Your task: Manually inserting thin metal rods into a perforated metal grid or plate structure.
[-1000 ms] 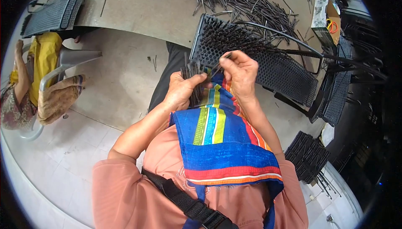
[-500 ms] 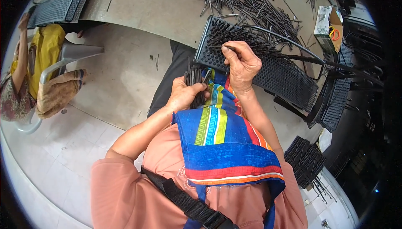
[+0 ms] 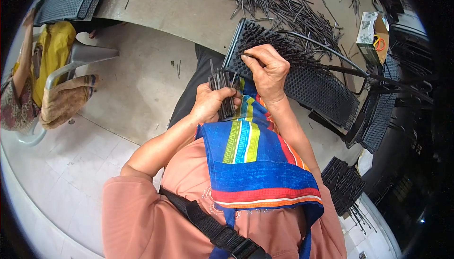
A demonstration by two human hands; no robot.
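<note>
My left hand (image 3: 208,102) is closed around a bundle of thin dark sticks (image 3: 226,108), which stand roughly upright above the apron on my lap. My right hand (image 3: 269,72) is closed in a pinch over the near left end of a black panel (image 3: 235,60) covered in rows of small holes. Whatever lies between those fingertips is hidden now. Many dark stick ends (image 3: 265,39) bristle from the panel's left half, while its right half (image 3: 326,93) shows bare holes. A curved black bar (image 3: 321,42) runs along the panel's far side.
A large pile of loose dark sticks (image 3: 293,8) covers the table (image 3: 161,3) behind the panel. At right stand a box with orange scissors (image 3: 378,43) and more black perforated panels (image 3: 382,103). Another person's arm (image 3: 22,70) reaches to a similar panel (image 3: 71,1) at far left.
My right hand has shifted slightly left and down, its fingertips now at the panel surface. The stick that showed in its pinch is no longer visible. My left hand keeps its bundle.
</note>
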